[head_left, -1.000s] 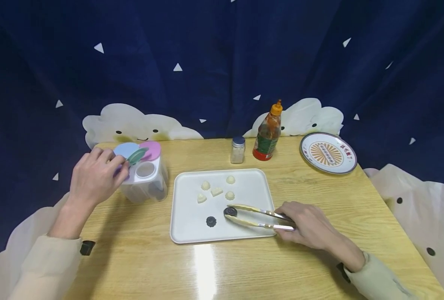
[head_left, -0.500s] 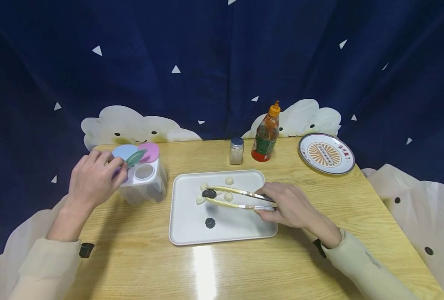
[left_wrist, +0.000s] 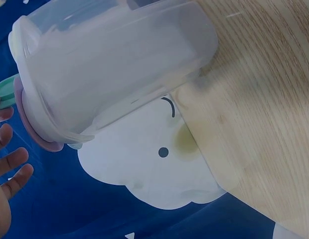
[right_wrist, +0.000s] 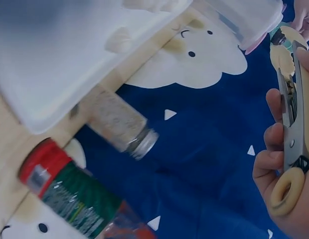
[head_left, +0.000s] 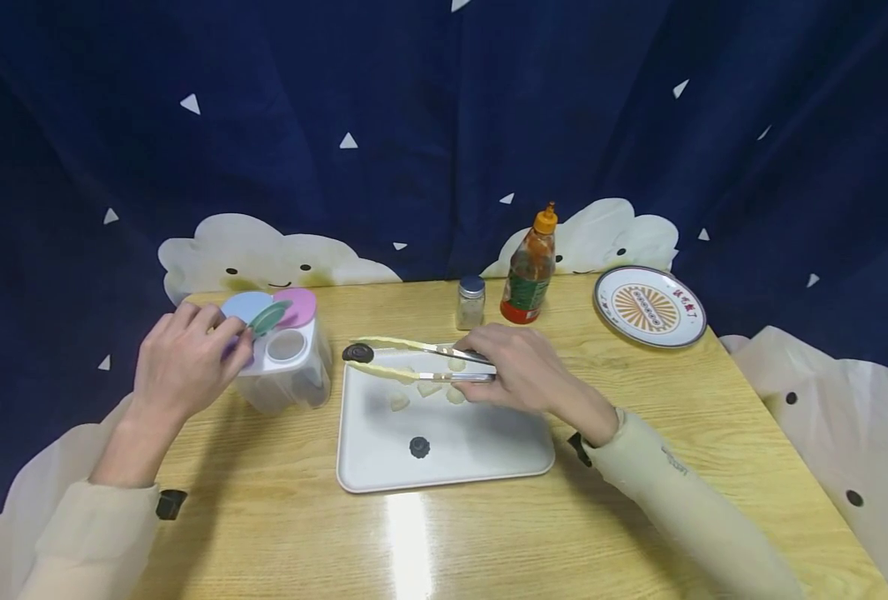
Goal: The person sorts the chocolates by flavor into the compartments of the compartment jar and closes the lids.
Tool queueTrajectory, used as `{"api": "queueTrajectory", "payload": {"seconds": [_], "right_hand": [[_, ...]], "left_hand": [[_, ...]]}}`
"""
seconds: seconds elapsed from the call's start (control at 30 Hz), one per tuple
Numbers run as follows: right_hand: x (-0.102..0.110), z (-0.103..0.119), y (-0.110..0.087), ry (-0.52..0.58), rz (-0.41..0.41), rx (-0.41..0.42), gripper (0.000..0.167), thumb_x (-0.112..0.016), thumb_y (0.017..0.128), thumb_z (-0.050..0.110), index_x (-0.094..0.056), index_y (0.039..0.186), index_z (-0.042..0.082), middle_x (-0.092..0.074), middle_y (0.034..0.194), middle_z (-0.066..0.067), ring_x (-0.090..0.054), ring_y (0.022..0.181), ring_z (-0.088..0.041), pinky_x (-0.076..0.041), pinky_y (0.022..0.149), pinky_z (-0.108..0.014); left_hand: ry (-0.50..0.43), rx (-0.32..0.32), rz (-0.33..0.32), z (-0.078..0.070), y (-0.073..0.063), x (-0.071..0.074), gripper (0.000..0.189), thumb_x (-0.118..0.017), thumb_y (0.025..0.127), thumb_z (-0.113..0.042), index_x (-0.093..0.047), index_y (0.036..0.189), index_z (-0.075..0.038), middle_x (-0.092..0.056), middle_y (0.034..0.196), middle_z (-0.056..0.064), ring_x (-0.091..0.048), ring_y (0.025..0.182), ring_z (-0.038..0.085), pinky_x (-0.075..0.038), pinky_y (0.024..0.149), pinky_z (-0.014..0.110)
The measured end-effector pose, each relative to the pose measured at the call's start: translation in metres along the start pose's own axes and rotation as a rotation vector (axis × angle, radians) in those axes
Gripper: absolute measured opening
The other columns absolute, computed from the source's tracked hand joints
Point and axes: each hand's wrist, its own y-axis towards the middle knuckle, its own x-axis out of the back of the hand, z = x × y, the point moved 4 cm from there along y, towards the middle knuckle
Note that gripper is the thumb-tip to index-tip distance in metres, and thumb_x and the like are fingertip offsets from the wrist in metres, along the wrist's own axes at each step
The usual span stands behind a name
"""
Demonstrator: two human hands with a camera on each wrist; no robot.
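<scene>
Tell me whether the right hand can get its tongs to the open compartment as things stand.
Probably yes: the left hand holds the green lid raised, the compartment is uncovered, and nothing shows between it and the tongs in the right hand.

Bright light leaves a glare streak on the counter (head_left: 294,517) and soft shadow below the tongs (head_left: 429,377); the bottle (right_wrist: 77,196) seems blurred in the right wrist view.

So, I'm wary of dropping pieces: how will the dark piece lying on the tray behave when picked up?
The dark piece looks small, so it's probably light. Its ridged edge may help the tongs grip, but on the smooth tray it could slide.
</scene>
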Motion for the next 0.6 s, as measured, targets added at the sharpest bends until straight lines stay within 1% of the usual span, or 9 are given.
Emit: {"api": "queueTrajectory", "payload": {"seconds": [0.13, 0.3, 0.47, 0.53, 0.6], "right_hand": [[-0.001, 0.007, 0.019, -0.007, -0.013, 0.038, 0.035, -0.078, 0.084, 0.047, -0.075, 0.107, 0.020, -0.073, 0.090, 0.007, -0.060, 0.073, -0.008, -0.045, 0.055, -0.028], [-0.004, 0.015, 0.040, 0.005, 0.002, 0.053, 0.032, -0.078, 0.086, 0.044, -0.075, 0.107, 0.020, -0.073, 0.091, 0.008, -0.060, 0.072, -0.008, -0.046, 0.056, -0.028], [-0.009, 0.024, 0.060, 0.011, 0.017, 0.070, 0.034, -0.078, 0.087, 0.044, -0.075, 0.110, 0.019, -0.076, 0.096, 0.005, -0.063, 0.075, -0.009, -0.049, 0.059, -0.028], [-0.012, 0.026, 0.066, 0.002, 0.020, 0.079, 0.035, -0.077, 0.088, 0.046, -0.075, 0.111, 0.019, -0.076, 0.096, 0.005, -0.063, 0.076, -0.009, -0.049, 0.061, -0.028], [-0.013, 0.029, 0.072, -0.016, 0.024, 0.087, 0.036, -0.077, 0.088, 0.047, -0.075, 0.112, 0.020, -0.075, 0.095, 0.006, -0.063, 0.077, -0.009, -0.050, 0.061, -0.029]], "left_hand": [[0.001, -0.008, -0.026, -0.001, 0.001, -0.001, 0.036, -0.046, 0.099, -0.029, -0.067, 0.085, -0.004, -0.066, 0.079, 0.020, -0.060, 0.076, 0.043, -0.044, 0.056, 0.050], [-0.001, -0.016, -0.057, -0.002, 0.001, -0.002, 0.034, -0.047, 0.098, -0.028, -0.066, 0.082, -0.004, -0.064, 0.076, 0.019, -0.059, 0.073, 0.042, -0.043, 0.055, 0.050], [0.017, -0.008, -0.018, -0.001, 0.001, -0.001, 0.038, -0.045, 0.100, -0.029, -0.067, 0.083, -0.003, -0.065, 0.078, 0.020, -0.060, 0.075, 0.042, -0.044, 0.056, 0.049], [0.010, -0.009, -0.018, -0.001, 0.001, 0.000, 0.037, -0.046, 0.099, -0.028, -0.068, 0.083, -0.003, -0.066, 0.078, 0.020, -0.060, 0.074, 0.043, -0.044, 0.055, 0.050], [-0.009, -0.011, -0.035, -0.001, 0.001, 0.000, 0.035, -0.048, 0.097, -0.027, -0.068, 0.083, -0.003, -0.065, 0.077, 0.021, -0.059, 0.074, 0.043, -0.043, 0.055, 0.050]]}}
